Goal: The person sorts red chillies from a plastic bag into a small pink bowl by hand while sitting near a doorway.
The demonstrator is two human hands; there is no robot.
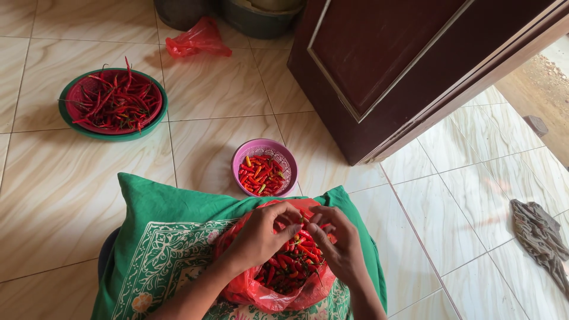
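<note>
cream tiled floor (225, 89) | both hands over red bag of chillies (284, 266) on lap | left hand (261, 237) and right hand (341, 249) pinch one chilli (305, 228) between fingertips, equally near | pink basket (265, 167) just ahead

A dark wooden door (409, 65), a crumpled grey rag (542, 237) and a red plastic bag (198, 38) on the tiled floor (53, 195).

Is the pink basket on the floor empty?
No, the pink basket holds a layer of small red chillies, with a few orange and green ones mixed in.
</note>
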